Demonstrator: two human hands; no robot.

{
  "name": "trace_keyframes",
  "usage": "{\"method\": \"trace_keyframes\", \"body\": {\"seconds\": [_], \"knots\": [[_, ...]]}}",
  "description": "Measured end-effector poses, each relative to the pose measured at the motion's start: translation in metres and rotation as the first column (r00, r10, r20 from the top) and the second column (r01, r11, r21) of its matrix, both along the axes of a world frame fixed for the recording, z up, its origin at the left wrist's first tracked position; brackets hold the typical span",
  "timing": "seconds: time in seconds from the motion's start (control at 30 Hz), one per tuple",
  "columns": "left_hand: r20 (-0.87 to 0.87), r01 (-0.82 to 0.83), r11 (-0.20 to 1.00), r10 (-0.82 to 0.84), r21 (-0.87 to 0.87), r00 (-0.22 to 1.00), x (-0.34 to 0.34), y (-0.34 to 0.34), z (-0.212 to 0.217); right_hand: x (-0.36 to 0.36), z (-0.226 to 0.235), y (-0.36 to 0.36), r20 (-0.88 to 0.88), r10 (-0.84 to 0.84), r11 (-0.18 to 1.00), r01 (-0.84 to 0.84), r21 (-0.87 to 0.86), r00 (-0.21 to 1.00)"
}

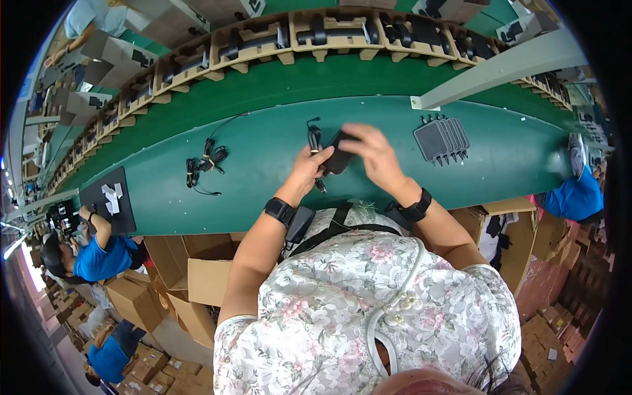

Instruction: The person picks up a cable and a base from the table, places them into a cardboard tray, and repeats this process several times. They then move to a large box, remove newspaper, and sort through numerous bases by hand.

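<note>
Black adapter (339, 158) held by both hands (342, 161) over green table (263, 191).

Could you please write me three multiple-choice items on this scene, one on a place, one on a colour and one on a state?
1. Where does the stack of flat grey pads lie?
A. right of the hands
B. left of the hands
C. in a carton

2. What colour is the work surface?
A. red
B. green
C. white

3. How is the black adapter?
A. lying free
B. boxed
C. held in both hands

Answers: 1 A, it sits beyond the right hand. 2 B, the belt is green. 3 C, the left hand and right hand grasp it.
</note>
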State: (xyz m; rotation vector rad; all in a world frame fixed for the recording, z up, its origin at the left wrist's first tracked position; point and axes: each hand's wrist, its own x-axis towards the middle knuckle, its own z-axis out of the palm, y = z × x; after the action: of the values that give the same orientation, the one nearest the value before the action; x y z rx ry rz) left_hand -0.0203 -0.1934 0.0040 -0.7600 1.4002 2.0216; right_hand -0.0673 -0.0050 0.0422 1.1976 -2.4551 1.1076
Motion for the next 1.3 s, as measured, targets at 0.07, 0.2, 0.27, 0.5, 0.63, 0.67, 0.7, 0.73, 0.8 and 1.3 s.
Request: {"method": "trace_keyframes", "body": {"seconds": [0.07,0.2,0.27,0.5,0.63,0.67,0.7,0.73,0.8,1.3], "knots": [[-0.126,-0.174,0.983,0.164,-0.067,0.978,0.000,-0.006,-0.005,-0.007,0.003,-0.005,0.388,-0.084,0.984,0.138,-0.114,0.918],[-0.282,-0.223,0.963,0.174,-0.153,0.944,-0.005,0.006,0.011,-0.032,0.003,-0.010,0.907,-0.060,0.894,0.428,-0.137,0.417],[-0.326,-0.208,0.960,0.138,-0.190,0.935,-0.007,0.007,0.023,-0.063,-0.001,-0.011,0.827,-0.053,0.925,0.339,-0.170,0.560],[-0.130,-0.115,0.937,0.076,-0.330,0.989,0.032,-0.023,0.019,-0.256,-0.001,0.008,0.167,-0.495,0.786,0.522,-0.331,0.852],[-0.122,-0.269,0.921,0.243,-0.282,0.962,0.064,-0.037,0.011,-0.311,-0.021,0.015,0.044,-0.542,0.830,0.543,-0.127,0.839],[-0.140,-0.329,0.910,0.302,-0.253,0.943,0.071,-0.038,0.016,-0.314,-0.022,0.011,0.006,-0.529,0.848,0.529,-0.037,0.848],[-0.156,-0.385,0.896,0.357,-0.222,0.921,0.075,-0.038,0.022,-0.316,-0.026,0.005,-0.033,-0.514,0.856,0.515,0.055,0.857],[-0.151,-0.395,0.890,0.369,-0.229,0.917,0.074,-0.039,0.025,-0.317,-0.028,0.004,-0.024,-0.503,0.862,0.503,0.055,0.864],[-0.201,-0.403,0.883,0.361,-0.242,0.911,0.072,-0.040,0.044,-0.288,0.003,-0.014,-0.457,-0.487,0.731,0.634,0.253,0.744],[-0.572,-0.324,0.931,0.176,-0.168,0.801,0.050,-0.035,0.068,-0.032,0.033,-0.096,0.943,0.303,0.937,-0.228,-0.266,0.142]]}}
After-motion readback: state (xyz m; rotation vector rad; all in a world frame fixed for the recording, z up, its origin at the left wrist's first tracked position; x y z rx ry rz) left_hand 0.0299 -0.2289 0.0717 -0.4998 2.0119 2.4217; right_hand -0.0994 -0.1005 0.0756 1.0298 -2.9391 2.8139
